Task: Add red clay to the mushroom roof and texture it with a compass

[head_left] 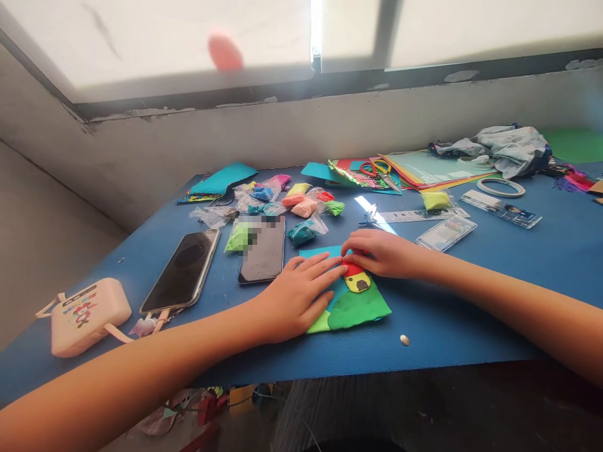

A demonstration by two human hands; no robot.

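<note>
A small card [336, 302] covered in blue, green and yellow-green modelling clay lies near the table's front edge. On it is a yellow clay face [358, 282] with dark spots, topped by red clay [351, 269]. My left hand [301, 292] rests over the card's left side, fingers stretched out, fingertips near the red clay. From the right, my right hand [370, 252] has its fingers curled and pressed together at the top of the red clay. Its fingertips partly hide that spot.
Two phones [181, 267] and a pink case [89, 317] lie left. Behind the card are bagged clay lumps [305, 207], a ruler [419, 215] and scissors [379, 171] on coloured paper. A clear box [446, 233] and a tape ring [500, 187] lie right.
</note>
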